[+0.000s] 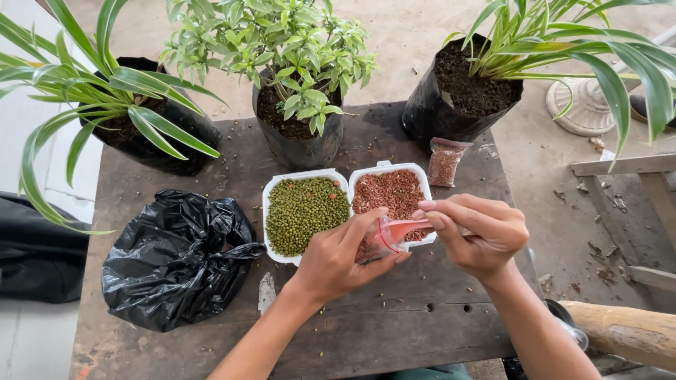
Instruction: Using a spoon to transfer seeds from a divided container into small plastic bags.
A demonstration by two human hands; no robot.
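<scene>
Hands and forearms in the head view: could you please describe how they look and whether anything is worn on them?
Both are bare. The left hand and right hand show no gloves, rings, watch or bracelets, and both forearms are uncovered, with no sleeves in view. The fingernails are short and look unpainted.

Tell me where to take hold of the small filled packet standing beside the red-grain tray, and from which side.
Grip the small filled packet at its flattened top edge, coming from above and from the front. It stands upright, bulging with red grains lower down, so the flat top is probably the easiest pinch. The black plant bag sits close behind it and the red-grain tray close to its left, crowding those sides.
</scene>
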